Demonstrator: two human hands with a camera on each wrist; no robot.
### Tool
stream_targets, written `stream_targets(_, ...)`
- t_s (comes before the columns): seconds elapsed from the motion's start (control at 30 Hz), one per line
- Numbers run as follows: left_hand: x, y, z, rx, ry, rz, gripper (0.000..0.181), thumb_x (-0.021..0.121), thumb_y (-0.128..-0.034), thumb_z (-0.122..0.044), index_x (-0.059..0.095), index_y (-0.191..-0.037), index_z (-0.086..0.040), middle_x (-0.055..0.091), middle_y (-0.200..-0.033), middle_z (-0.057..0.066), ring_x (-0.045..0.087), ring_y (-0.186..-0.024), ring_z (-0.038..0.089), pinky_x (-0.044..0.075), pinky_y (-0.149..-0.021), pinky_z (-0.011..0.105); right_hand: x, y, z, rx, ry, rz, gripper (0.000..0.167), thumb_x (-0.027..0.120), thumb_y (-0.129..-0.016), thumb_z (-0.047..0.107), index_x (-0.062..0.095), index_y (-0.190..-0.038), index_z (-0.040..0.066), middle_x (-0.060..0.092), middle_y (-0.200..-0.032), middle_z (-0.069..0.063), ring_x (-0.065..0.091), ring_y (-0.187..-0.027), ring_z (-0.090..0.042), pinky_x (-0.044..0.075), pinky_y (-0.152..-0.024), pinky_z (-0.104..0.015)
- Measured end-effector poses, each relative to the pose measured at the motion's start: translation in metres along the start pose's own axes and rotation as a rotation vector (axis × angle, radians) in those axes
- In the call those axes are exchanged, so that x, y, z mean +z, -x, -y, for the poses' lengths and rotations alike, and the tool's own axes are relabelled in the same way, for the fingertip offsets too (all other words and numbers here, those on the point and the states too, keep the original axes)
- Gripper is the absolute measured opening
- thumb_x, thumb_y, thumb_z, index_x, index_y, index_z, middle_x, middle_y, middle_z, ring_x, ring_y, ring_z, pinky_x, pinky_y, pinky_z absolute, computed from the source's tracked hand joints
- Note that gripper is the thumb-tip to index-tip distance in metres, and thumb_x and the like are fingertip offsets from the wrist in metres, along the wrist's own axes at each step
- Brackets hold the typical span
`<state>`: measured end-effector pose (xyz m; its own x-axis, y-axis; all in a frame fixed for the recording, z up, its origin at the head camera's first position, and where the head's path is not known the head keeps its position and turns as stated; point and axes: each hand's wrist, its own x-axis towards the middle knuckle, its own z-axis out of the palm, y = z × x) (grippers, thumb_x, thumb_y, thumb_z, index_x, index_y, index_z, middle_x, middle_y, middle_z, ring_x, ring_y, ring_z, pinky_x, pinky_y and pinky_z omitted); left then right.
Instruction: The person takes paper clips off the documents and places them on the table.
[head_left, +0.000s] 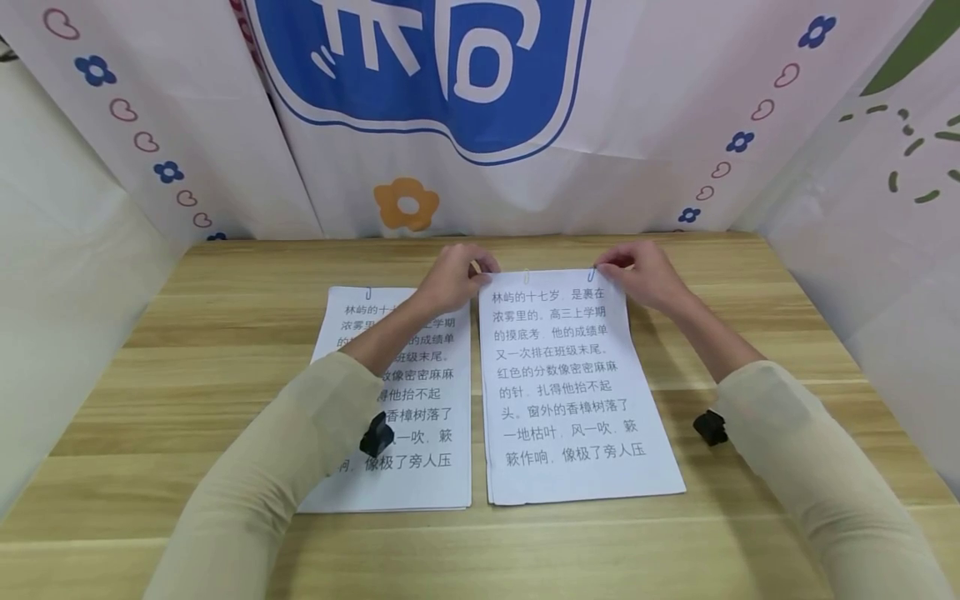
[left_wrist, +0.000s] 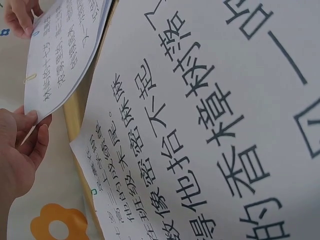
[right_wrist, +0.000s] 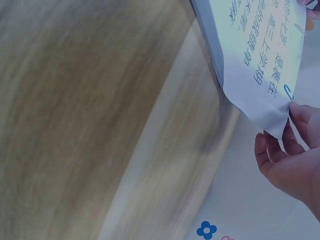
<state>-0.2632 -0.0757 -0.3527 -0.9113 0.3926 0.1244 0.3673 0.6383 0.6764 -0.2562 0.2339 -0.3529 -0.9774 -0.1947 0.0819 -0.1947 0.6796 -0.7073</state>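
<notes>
A sheaf of printed paper [head_left: 573,482] lies on the right, its top edge lifted off the table. My left hand [head_left: 453,279] pinches its top-left corner. At the top-right corner my right hand [head_left: 647,273] grips the paper between thumb and fingers, right beside a blue paper clip [right_wrist: 288,92]. A yellow paper clip [head_left: 527,276] sits further left along the same edge. Under my left forearm lies a second sheaf [head_left: 390,497] with the same text, partly hidden by the sleeve. A green-looking paper clip [left_wrist: 93,192] is on its top edge.
Both sheaves are on a wood-grain table [head_left: 187,417], separated by a narrow gap. Behind the table's far edge hangs a white cloth [head_left: 600,192] with a blue emblem and an orange flower. White walls flank both sides. A black clip-like piece [head_left: 377,435] is at each sleeve.
</notes>
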Motion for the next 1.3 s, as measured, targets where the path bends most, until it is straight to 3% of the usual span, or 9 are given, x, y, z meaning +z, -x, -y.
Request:
stream_targets(0.6,0.001,0.0,-0.004,-0.007,-0.01,0.006,0.016,0.062,-0.0996,0.004,0.074,-0.109,-0.002,0.069,-0.107,0.01,0.063,-0.095,0.024,0.055,-0.086,0.032,0.007,-0.005,-0.001,-0.061,0.059,0.015,0.018,0.057,-0.104,0.005,0.07,-0.11,-0.006,0.068,-0.105,-0.022,0.06,-0.097,-0.032,0.047,-0.076,-0.028)
stream_targets(0.8,0.001,0.0,-0.004,-0.001,-0.022,0.01,0.017,0.062,-0.0996,0.004,0.074,-0.11,-0.002,0.069,-0.107,0.01,0.063,-0.096,0.024,0.055,-0.087,0.032,0.009,-0.005,0.0,-0.037,0.043,-0.004,0.019,0.057,-0.105,0.006,0.07,-0.111,-0.006,0.067,-0.108,-0.023,0.059,-0.1,-0.034,0.046,-0.081,-0.036)
stream_targets(1.07,0.001,0.0,-0.004,-0.005,-0.011,0.018,0.017,0.062,-0.0995,0.005,0.074,-0.109,-0.003,0.07,-0.106,0.01,0.063,-0.096,0.024,0.054,-0.087,0.033,0.012,-0.005,0.001,0.006,0.004,-0.052,0.018,0.058,-0.104,0.006,0.069,-0.113,-0.006,0.068,-0.112,-0.025,0.062,-0.101,-0.036,0.049,-0.082,-0.035)
stream_targets(1.3,0.003,0.0,-0.004,-0.005,-0.018,0.021,0.018,0.062,-0.0995,0.005,0.075,-0.109,-0.003,0.07,-0.105,0.009,0.063,-0.096,0.024,0.055,-0.087,0.033,0.016,-0.003,0.001,0.048,-0.032,-0.079,0.019,0.057,-0.104,0.004,0.067,-0.116,-0.007,0.066,-0.116,-0.026,0.062,-0.105,-0.037,0.051,-0.09,-0.041)
